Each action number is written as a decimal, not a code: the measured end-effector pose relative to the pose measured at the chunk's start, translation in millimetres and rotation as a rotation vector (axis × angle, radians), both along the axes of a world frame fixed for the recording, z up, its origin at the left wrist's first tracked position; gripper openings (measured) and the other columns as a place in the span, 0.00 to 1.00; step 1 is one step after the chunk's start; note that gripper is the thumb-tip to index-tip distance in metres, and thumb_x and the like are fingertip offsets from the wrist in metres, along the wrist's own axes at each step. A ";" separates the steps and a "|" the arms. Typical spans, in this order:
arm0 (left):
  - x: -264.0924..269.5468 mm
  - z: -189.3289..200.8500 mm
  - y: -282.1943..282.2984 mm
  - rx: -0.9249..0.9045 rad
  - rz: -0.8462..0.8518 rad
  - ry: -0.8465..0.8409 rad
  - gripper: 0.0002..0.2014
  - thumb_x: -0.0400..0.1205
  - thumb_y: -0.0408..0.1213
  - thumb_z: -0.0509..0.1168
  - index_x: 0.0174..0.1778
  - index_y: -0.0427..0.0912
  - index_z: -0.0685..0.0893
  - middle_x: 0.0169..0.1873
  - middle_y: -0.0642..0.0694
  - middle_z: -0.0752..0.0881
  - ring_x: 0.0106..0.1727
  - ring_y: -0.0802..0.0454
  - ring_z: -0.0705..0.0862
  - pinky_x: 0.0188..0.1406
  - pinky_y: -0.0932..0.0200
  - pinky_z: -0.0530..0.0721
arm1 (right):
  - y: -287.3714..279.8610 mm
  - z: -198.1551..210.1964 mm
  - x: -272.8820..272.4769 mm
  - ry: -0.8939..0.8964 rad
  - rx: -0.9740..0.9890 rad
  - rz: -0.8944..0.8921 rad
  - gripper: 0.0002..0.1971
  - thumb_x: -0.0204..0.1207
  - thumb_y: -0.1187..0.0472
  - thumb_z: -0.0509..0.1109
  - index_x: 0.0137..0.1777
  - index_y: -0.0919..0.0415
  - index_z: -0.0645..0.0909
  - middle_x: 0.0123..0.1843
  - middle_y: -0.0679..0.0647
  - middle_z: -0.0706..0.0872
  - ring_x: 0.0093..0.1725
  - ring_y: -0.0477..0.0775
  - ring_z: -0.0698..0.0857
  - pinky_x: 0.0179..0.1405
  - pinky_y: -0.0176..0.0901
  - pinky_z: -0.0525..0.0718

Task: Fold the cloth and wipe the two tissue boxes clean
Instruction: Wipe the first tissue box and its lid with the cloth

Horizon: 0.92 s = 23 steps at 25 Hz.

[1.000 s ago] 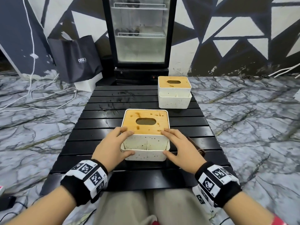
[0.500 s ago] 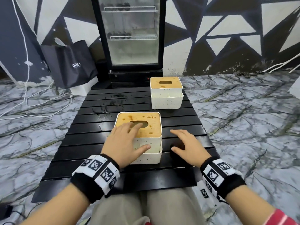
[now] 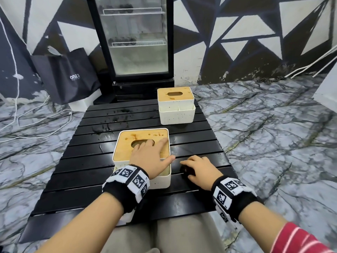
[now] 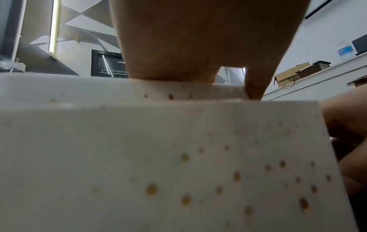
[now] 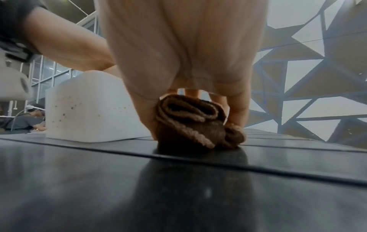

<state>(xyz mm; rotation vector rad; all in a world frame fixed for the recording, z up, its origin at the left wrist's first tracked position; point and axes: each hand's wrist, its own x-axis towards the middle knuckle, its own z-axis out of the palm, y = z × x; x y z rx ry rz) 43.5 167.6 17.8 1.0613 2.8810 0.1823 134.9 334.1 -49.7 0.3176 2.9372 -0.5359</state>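
Note:
The near tissue box [image 3: 127, 145], white with a stained wooden lid, stands on the black slatted table [image 3: 87, 172]. My left hand [image 3: 151, 154] lies flat on its lid, fingers straight, thumb over the right edge. Brown spots speckle the box's side [image 4: 178, 164]. A second tissue box [image 3: 176, 105] stands at the table's far end. Right of the near box, my right hand [image 3: 197, 167] grips a bunched brown cloth [image 5: 196, 124] that sits on the table; in the head view only a dark corner of the cloth [image 3: 187, 169] shows under the fingers.
A glass-door fridge [image 3: 135, 42] stands behind the table, a dark shopping bag [image 3: 67, 77] to its left. White cables [image 3: 36, 117] trail over the marble floor at the left. My lap [image 3: 164, 234] is against the table's near edge.
My left hand slid from the box's left side onto its lid. My right hand left the box's right side, dropped to the table and closed on the brown cloth.

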 end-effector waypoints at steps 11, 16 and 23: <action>-14.3 20.9 -15.2 0.622 0.007 -0.290 0.35 0.72 0.64 0.61 0.76 0.66 0.60 0.70 0.49 0.74 0.69 0.50 0.74 0.71 0.51 0.73 | -2.1 48.5 3.5 0.388 -0.386 -0.209 0.24 0.68 0.67 0.70 0.64 0.49 0.79 0.53 0.54 0.78 0.55 0.52 0.79 0.53 0.26 0.66; -9.0 25.8 -20.0 0.970 -0.002 -0.376 0.38 0.76 0.41 0.72 0.77 0.61 0.59 0.75 0.54 0.66 0.71 0.62 0.68 0.69 0.66 0.67 | -17.0 80.7 -2.2 0.685 -0.645 -0.290 0.20 0.66 0.68 0.71 0.55 0.47 0.78 0.54 0.48 0.83 0.54 0.44 0.81 0.50 0.24 0.73; -7.6 18.6 -33.5 1.008 -0.005 -0.411 0.36 0.68 0.61 0.64 0.70 0.76 0.55 0.77 0.56 0.66 0.78 0.57 0.65 0.78 0.44 0.65 | -41.7 61.4 -1.4 0.770 -0.593 -0.208 0.19 0.75 0.64 0.67 0.65 0.47 0.77 0.61 0.42 0.78 0.63 0.42 0.77 0.62 0.23 0.69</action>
